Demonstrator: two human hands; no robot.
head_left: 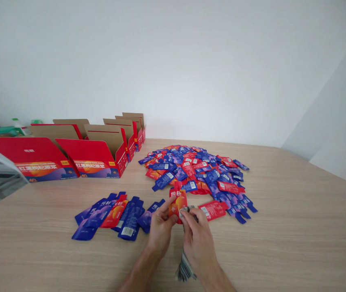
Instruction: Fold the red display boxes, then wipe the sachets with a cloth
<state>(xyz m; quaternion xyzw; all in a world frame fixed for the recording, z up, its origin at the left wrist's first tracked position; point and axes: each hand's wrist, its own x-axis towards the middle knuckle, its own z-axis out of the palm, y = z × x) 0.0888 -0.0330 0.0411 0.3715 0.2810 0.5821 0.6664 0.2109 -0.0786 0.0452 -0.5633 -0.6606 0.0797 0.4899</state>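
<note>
- The red pouch (178, 201) stands upright just above the table (297, 231), straight ahead of you at the near edge of the heap.
- Your left hand (161, 227) has its fingers pinched tight on the pouch's lower left edge.
- Your right hand (197, 239) is closed around a striped cloth (185, 268), pressing it against the pouch's lower right corner; the cloth's tail hangs down under your wrist.
- At 12 o'clock lies the heap of pouches (197, 170), red and blue mixed.
- At 9 o'clock, a row of pouches (112, 215) lies flat, mostly blue.
- At 10 o'clock, open red boxes (96, 156) stand in a line.
</note>
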